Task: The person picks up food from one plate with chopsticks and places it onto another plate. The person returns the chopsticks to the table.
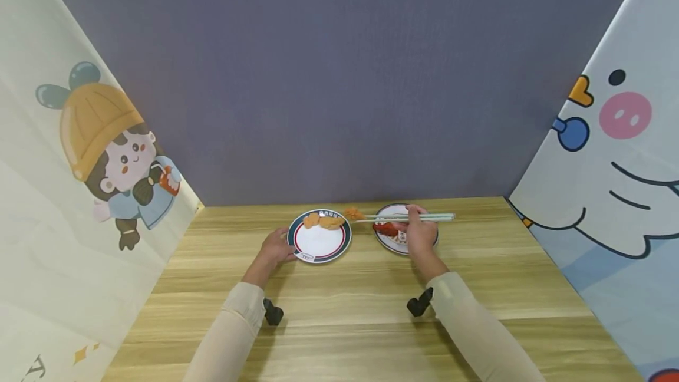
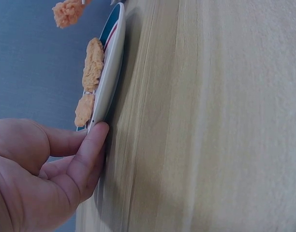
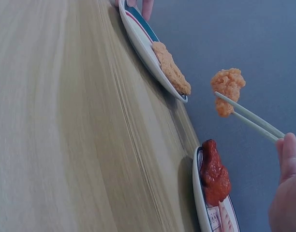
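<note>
My right hand (image 1: pixel 421 234) holds a pair of pale green chopsticks (image 1: pixel 437 217), whose tips pinch a piece of fried chicken (image 3: pixel 228 91) in the air between two plates. With thumb and fingers, my left hand (image 1: pixel 277 247) grips the left rim of a plate with a dark teal border (image 1: pixel 319 252). Two breaded pieces (image 1: pixel 331 223) lie near that plate's far edge. Below my right hand stands a second plate (image 1: pixel 394 210), partly hidden by the hand; a glossy red-brown drumstick (image 3: pixel 214 174) lies on it.
Both plates rest on a wood-grain table (image 1: pixel 339 323) near its far edge. A grey-blue panel (image 1: pixel 339 87) rises behind. Printed cloth walls with cartoon figures stand at the left (image 1: pixel 48 223) and the right (image 1: pixel 626 193).
</note>
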Demonstrator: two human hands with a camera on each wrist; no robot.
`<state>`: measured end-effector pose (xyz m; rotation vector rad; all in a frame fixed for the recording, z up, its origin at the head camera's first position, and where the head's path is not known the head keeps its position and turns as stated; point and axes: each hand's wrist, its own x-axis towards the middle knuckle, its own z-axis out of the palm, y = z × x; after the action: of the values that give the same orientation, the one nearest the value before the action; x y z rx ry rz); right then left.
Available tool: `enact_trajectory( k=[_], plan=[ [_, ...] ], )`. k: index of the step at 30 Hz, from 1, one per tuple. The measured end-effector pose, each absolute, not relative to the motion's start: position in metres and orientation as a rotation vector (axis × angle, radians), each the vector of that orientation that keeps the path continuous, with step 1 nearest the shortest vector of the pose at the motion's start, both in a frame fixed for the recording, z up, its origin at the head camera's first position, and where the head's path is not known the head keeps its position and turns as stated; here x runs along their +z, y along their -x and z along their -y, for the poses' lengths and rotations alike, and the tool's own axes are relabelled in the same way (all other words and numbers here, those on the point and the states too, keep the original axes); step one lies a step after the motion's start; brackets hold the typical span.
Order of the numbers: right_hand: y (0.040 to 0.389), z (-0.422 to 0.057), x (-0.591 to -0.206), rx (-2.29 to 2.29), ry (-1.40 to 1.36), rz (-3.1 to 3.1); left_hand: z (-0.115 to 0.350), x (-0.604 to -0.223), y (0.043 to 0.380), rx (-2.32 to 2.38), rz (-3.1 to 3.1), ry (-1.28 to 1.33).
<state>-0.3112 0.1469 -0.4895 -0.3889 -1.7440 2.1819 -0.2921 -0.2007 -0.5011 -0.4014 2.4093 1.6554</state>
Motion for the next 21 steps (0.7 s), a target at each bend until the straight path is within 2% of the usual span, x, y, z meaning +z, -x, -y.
enact_trajectory(
  k=[21],
  plan=[
    [0.313, -0.174, -0.487, 2.194, 0.444, 1.564, 0.203, -0.500, 0.293, 1.624, -2.409, 0.412]
  ],
)
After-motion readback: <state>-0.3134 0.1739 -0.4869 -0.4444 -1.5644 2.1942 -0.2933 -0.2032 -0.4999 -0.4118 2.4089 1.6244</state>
